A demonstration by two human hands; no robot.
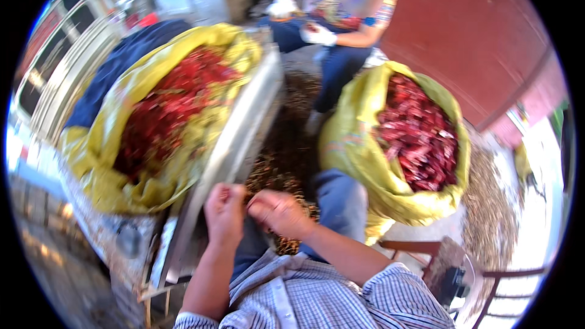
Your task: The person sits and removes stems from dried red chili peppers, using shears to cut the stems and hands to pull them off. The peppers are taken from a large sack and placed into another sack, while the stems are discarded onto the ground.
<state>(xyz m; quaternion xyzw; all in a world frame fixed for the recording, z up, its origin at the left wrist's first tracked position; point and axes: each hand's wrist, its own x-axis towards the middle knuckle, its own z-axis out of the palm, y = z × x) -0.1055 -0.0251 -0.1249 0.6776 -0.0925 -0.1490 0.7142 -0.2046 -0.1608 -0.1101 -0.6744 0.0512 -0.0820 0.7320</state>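
Observation:
My left hand [226,210] is closed around something reddish, probably a dried red chilli, just over the edge of a metal-rimmed table. Close beside it, my right hand [279,213] has its fingers pinched together near a small dark red piece; blur hides its exact shape. To the left, an open yellow woven sack [91,187] lies on the table with dried red chillies [171,105] and pale stems in it. Right of my knee stands another yellow woven sack [349,146], filled with dark red dried chillies [418,137]. Many loose stems [292,183] lie below my hands.
A co-worker in white gloves [320,35] sits across from me. The metal table edge [237,123] runs along my left. A red panel [470,32] stands at upper right, a wooden chair [411,246] at lower right, near a pile of stems [491,205].

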